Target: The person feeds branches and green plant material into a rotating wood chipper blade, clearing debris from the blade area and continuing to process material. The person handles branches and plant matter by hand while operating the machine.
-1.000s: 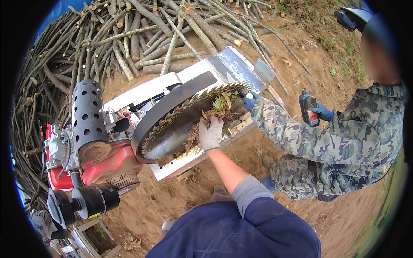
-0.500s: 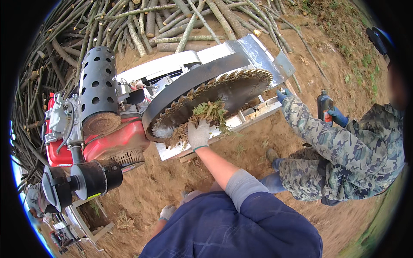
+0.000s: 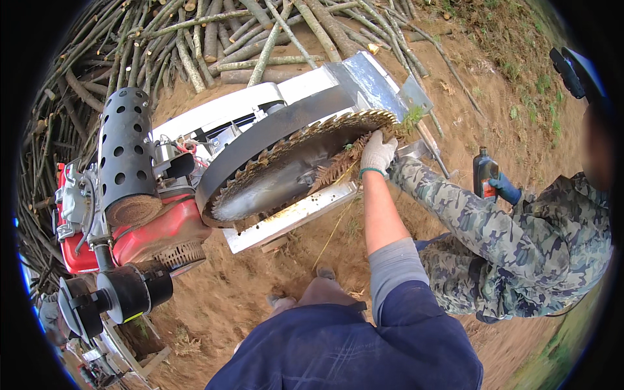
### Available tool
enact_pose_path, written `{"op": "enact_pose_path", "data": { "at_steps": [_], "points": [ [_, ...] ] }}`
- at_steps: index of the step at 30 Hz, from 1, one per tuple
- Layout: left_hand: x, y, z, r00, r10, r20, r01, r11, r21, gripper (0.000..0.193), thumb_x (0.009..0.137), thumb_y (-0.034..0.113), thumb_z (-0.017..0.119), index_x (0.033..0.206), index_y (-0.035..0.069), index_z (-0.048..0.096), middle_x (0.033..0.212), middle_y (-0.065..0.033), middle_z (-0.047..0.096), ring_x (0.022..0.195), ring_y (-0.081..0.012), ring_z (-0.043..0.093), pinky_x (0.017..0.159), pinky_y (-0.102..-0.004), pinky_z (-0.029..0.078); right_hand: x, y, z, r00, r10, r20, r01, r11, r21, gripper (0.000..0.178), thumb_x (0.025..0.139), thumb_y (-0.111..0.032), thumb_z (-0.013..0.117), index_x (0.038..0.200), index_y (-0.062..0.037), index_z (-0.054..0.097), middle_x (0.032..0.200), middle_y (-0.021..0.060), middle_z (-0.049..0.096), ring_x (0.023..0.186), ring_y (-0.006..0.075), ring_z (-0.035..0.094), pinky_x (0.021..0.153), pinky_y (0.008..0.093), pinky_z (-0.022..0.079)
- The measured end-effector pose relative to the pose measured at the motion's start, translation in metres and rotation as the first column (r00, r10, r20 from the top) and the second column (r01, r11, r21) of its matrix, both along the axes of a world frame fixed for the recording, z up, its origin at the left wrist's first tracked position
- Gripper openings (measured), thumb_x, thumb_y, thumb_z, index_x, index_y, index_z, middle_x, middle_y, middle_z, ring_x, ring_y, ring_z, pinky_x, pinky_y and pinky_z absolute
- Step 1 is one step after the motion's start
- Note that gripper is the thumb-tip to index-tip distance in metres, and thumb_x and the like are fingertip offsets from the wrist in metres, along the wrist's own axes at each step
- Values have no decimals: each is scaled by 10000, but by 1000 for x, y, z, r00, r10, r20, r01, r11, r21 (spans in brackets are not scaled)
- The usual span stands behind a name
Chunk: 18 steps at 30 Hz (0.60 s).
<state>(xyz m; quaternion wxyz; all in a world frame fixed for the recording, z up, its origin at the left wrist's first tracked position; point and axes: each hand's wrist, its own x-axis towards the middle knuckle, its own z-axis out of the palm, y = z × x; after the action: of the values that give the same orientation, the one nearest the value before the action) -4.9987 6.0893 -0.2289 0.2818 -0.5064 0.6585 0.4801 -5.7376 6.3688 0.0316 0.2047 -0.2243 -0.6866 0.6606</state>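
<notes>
My right hand (image 3: pixel 378 155), in a pale knit glove, is closed round a bunch of fern fronds at the right end of a large circular saw blade (image 3: pixel 273 181). A brown fern frond (image 3: pixel 339 166) trails from it across the blade's face; green leaf tips (image 3: pixel 411 117) stick out beyond the fingers. A thin yellowish stem hangs below the hand. The toothed blade sits under a curved dark metal guard (image 3: pixel 273 129). My left hand is out of sight beside my body. A camouflage sleeve (image 3: pixel 448 198) reaches close to my glove, and that co-worker's hand is hidden there.
Left of the blade stands a red engine (image 3: pixel 159 227) with a perforated black muffler (image 3: pixel 125 153) and black air-filter housing (image 3: pixel 133 289). A white frame rail (image 3: pixel 292 218) runs along the near side. The co-worker's blue-gloved hand (image 3: pixel 505 188) holds a dark bottle (image 3: pixel 485 170). Cut branches (image 3: pixel 214 39) lie piled behind.
My right hand has moved right along the blade with the ferns, from its near left part to its right end. My left glove has dropped out of view. The whole view has shifted slightly.
</notes>
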Motion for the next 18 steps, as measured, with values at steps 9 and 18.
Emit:
{"op": "enact_pose_path", "data": {
  "at_steps": [9,18],
  "points": [
    [-75,-8,22,995,-64,-78,63,998,-21,360,909,281,629,1156,38,728,1088,-147,749,1015,-278,701,896,-375,540,91,-63,0,985,164,-48,-161,984,74,504,916,-263,682,1292,57,581,1211,266,660,1142,390,648,1012,430,484],
    [-93,6,44,996,-78,-46,77,997,-22,347,904,289,623,1135,54,733,1090,-164,743,1020,-308,700,896,-386,539,-26,16,-60,989,85,124,-17,881,-473,650,903,-306,626,1447,21,485,1298,195,641,1034,303,662,878,410,529]
  ]
}}
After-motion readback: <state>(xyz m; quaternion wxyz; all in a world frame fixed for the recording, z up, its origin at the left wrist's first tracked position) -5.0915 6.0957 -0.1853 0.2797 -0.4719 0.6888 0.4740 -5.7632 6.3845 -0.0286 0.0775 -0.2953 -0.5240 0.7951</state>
